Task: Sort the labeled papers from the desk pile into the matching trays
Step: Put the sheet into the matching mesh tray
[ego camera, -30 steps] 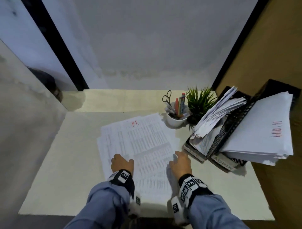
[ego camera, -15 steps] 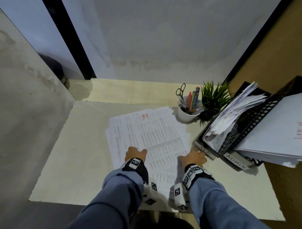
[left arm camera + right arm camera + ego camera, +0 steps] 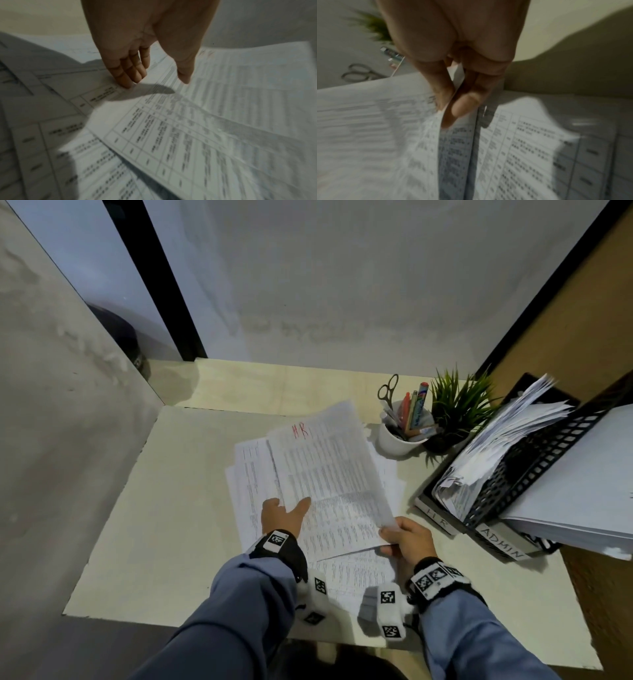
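Note:
A printed sheet marked "HR" in red [image 3: 329, 474] is lifted off the desk pile [image 3: 250, 491], its right side raised. My right hand [image 3: 399, 537] pinches its near right corner between thumb and fingers [image 3: 462, 106]. My left hand [image 3: 284, 513] lies open, straight fingertips [image 3: 126, 79] resting on the pile beside the sheet's left edge, thumb over the sheet. Two black trays stand at the right: the one labelled HR [image 3: 442, 520] holds crumpled papers, the ADMIN tray [image 3: 503, 546] holds a thick white stack.
A white cup [image 3: 399, 440] with scissors and pens and a small green plant [image 3: 457, 409] stand behind the pile, left of the trays. Walls close in on the left and back. Bare desk [image 3: 164, 508] lies left of the pile.
My right hand has taken hold of the HR sheet's corner and lifted it off the pile. Before, both hands lay flat on the papers. The view has shifted left.

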Demonstrator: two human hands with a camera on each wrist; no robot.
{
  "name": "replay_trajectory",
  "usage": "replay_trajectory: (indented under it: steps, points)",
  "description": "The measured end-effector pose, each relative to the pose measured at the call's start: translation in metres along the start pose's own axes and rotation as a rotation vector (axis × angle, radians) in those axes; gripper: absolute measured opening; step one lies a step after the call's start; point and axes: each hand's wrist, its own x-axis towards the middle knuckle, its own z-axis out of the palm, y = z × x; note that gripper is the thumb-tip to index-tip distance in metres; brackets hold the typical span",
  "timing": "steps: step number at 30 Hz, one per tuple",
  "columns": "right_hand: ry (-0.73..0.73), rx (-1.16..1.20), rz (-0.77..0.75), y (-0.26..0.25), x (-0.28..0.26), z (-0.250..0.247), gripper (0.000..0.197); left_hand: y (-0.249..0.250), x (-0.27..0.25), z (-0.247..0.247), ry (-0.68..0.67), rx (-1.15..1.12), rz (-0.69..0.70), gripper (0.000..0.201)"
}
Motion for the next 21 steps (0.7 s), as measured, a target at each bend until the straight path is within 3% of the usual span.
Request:
replay_trajectory:
  steps: [2, 5, 7, 11, 13, 18, 20, 21]
  points:
    - [-0.051, 0.025, 0.070, 0.000, -0.001, -0.011, 0.022, 0.001, 0.002, -0.005, -0.010, -0.095, 0.045, 0.084]
    - [-0.054, -0.076, 0.086, 0.000, -0.001, -0.022, 0.025, 0.007, 0.008, -0.014, -0.118, -0.259, 0.097, 0.043]
    - [-0.068, -0.189, 0.045, -0.005, -0.002, -0.023, 0.028, 0.007, 0.011, -0.019, -0.174, -0.302, 0.107, 0.022]
    - [-0.148, -0.247, -0.097, -0.029, -0.015, -0.014, 0.046, 0.008, 0.005, -0.025, -0.256, -0.314, 0.029, 0.008]
    - [-0.150, -0.256, -0.185, -0.037, -0.017, -0.007, 0.042, 0.008, 0.002, -0.029, -0.300, -0.296, -0.005, 0.008]
    - [-0.127, -0.177, -0.313, -0.040, -0.018, 0.002, 0.026, 0.004, -0.003, -0.026, -0.309, -0.115, 0.205, 0.028]
    - [-0.139, -0.192, -0.286, -0.035, -0.019, 0.004, 0.027, 0.005, -0.005, -0.024, -0.214, -0.028, 0.255, 0.024]
    - [-0.149, -0.203, -0.261, -0.033, -0.020, 0.005, 0.030, 0.006, -0.005, -0.024, -0.080, 0.102, 0.280, 0.022]
